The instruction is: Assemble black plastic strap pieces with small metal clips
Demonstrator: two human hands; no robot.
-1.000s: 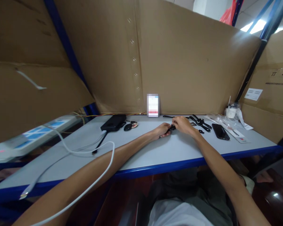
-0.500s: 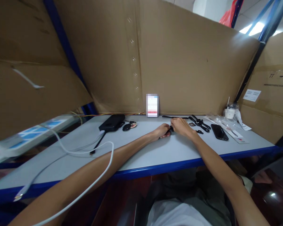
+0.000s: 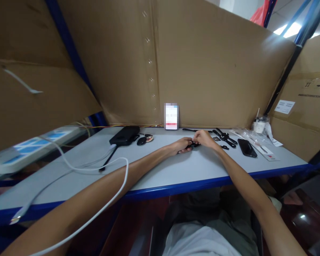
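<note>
My left hand (image 3: 181,145) and my right hand (image 3: 204,138) meet at the far middle of the grey table (image 3: 160,170), fingers curled. Between them they pinch a small black part (image 3: 193,144), mostly hidden by the fingers. Just right of my right hand lie several black strap-like pieces (image 3: 225,137) and a small black bit (image 3: 223,147). A thin black strip (image 3: 190,130) lies behind the hands near the cardboard wall.
A black phone (image 3: 246,147) and clear plastic packets (image 3: 258,142) lie at the right, with a small white bottle (image 3: 259,125) behind. A black box (image 3: 124,135), key fob (image 3: 142,140) and white cable (image 3: 96,167) lie left. Cardboard walls (image 3: 202,71) enclose the table; a blurred card (image 3: 171,116) leans on them.
Both hands have stayed together on the small black part, shifting slightly up and left in view as my head moved. Nothing else on the table has moved.
</note>
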